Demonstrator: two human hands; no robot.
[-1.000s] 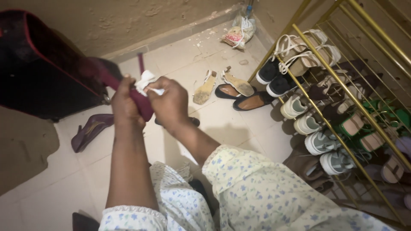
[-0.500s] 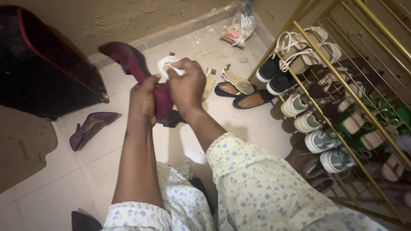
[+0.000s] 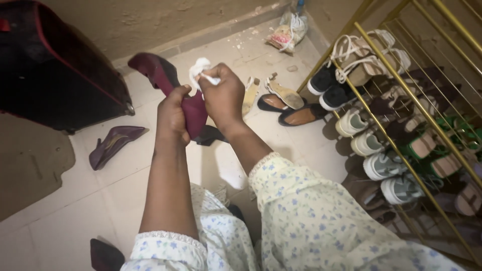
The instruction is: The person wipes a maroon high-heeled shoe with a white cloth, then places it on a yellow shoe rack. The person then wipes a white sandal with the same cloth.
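My left hand grips a maroon high-heeled shoe around its middle and holds it up above the floor, toe pointing up and left. My right hand presses a crumpled white cloth against the upper side of that shoe. The matching maroon shoe lies on its side on the tiled floor to the left.
A gold wire shoe rack full of sneakers and sandals stands at the right. Loose sandals and brown flats lie on the floor beside it. A dark suitcase stands at the left. A plastic bag sits in the far corner.
Both hands have lifted the maroon shoe up and to the right. Its toe now points clear of the suitcase, and the cloth stays pressed on it.
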